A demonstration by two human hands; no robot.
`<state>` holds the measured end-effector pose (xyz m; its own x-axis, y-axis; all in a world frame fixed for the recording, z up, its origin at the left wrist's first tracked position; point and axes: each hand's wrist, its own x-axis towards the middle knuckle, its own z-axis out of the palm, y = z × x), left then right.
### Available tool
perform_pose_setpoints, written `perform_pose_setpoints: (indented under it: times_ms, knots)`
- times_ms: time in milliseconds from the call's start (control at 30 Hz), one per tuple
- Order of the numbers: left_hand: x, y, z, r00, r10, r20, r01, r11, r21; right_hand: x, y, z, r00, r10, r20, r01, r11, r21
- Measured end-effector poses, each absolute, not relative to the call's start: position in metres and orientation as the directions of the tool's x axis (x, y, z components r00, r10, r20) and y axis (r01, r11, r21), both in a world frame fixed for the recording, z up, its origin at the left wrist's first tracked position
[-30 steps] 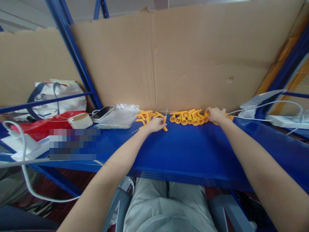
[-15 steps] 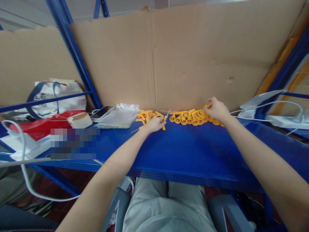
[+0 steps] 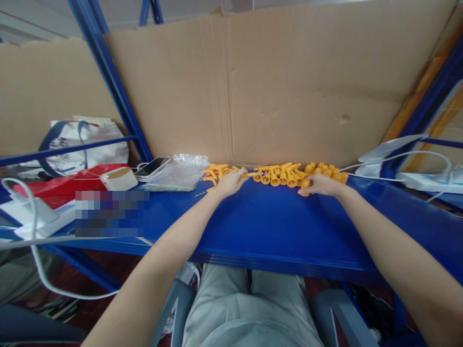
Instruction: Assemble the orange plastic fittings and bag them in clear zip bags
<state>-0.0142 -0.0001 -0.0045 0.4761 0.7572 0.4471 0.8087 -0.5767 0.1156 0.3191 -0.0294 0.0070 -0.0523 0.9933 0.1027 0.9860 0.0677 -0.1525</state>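
My left hand (image 3: 231, 183) is closed on an orange corkscrew (image 3: 247, 175), its metal spiral pointing right. Left of and behind that hand lies a pile of orange corkscrew handles (image 3: 216, 170), and a bare spiral pokes out toward the front. My right hand (image 3: 321, 185) pinches an orange hollow cap (image 3: 305, 187) just above the blue table. Between the hands, a row of orange pieces with flared round ends (image 3: 281, 180) faces me, T-shaped handles behind them. Several more orange caps (image 3: 327, 170) stand behind my right hand, which partly hides them.
Clear plastic bags (image 3: 177, 174) and a phone (image 3: 155, 167) lie left of the pile. Further left are a red bag (image 3: 72, 182), a white power strip (image 3: 50, 224) and cables. A cardboard sheet (image 3: 282, 91) walls off the back of the blue table (image 3: 260, 226).
My right hand has come down and toward me from the caps, with one cap in its fingers. My left hand has turned the corkscrew so its spiral points right instead of up.
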Motion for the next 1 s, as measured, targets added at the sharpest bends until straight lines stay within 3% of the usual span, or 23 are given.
perform_pose_setpoints:
  times_ms: [100, 233, 433, 733, 867, 1000]
  knots:
    - [-0.014, -0.001, -0.004, 0.488, 0.738, 0.466, 0.800, -0.591, 0.099, 0.319, -0.024, -0.003, -0.107, 0.979, 0.175, 0.968, 0.143, -0.208]
    - [-0.011, -0.004, -0.002, 0.469, 0.744, 0.475, 0.818, -0.569, 0.084, 0.311, -0.016, -0.011, -0.198, 0.911, 0.361, 0.941, 0.280, -0.192]
    - [-0.010, -0.008, 0.000, 0.465, 0.730, 0.501, 0.820, -0.569, 0.067, 0.290, -0.016, -0.011, -0.414, 0.652, 0.635, 0.780, 0.614, -0.121]
    - [-0.010, -0.008, 0.001, 0.467, 0.733, 0.495, 0.824, -0.564, 0.058, 0.275, -0.026, -0.013, -0.423, 0.614, 0.667, 0.781, 0.620, -0.075]
    - [-0.010, -0.009, 0.001, 0.458, 0.736, 0.498, 0.830, -0.555, 0.057, 0.277, -0.025, -0.014, -0.380, 0.644, 0.664, 0.814, 0.574, -0.091]
    - [-0.009, -0.010, 0.001, 0.458, 0.739, 0.494, 0.831, -0.553, 0.057, 0.274, -0.027, -0.013, -0.398, 0.611, 0.684, 0.773, 0.624, -0.108]
